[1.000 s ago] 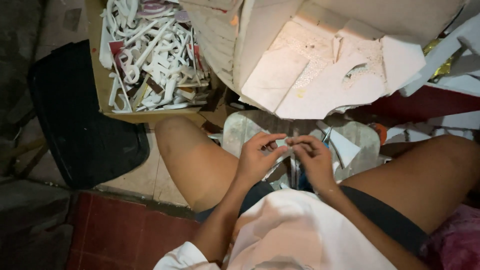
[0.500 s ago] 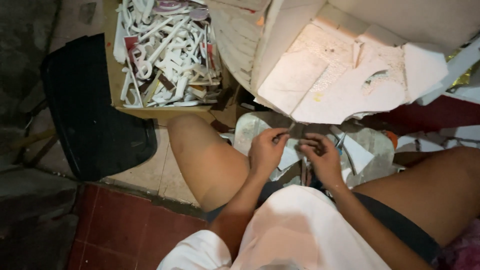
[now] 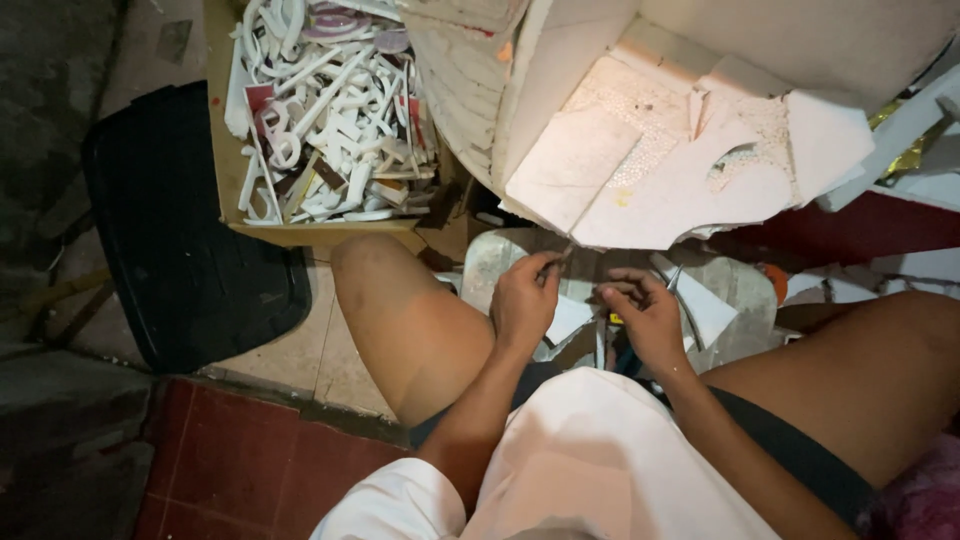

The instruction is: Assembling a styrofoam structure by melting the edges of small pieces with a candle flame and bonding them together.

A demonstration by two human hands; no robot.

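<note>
We sit with both hands low between our knees, just below the big stack of white foam sheets (image 3: 680, 170). Our left hand (image 3: 525, 300) is curled shut, pinching a thin dark strip (image 3: 585, 262) that runs across to our right hand (image 3: 648, 315) — its fingers are closed on the other end. What we hold beside the strip is too small to tell. The stack's jagged edge hangs right above our knuckles, so a careless lift could snag it and tip sheets down. Left of the stack, the cardboard box (image 3: 225, 150) of white cut-out pieces (image 3: 330, 110) sits near our knee — a nudge might spill it.
</note>
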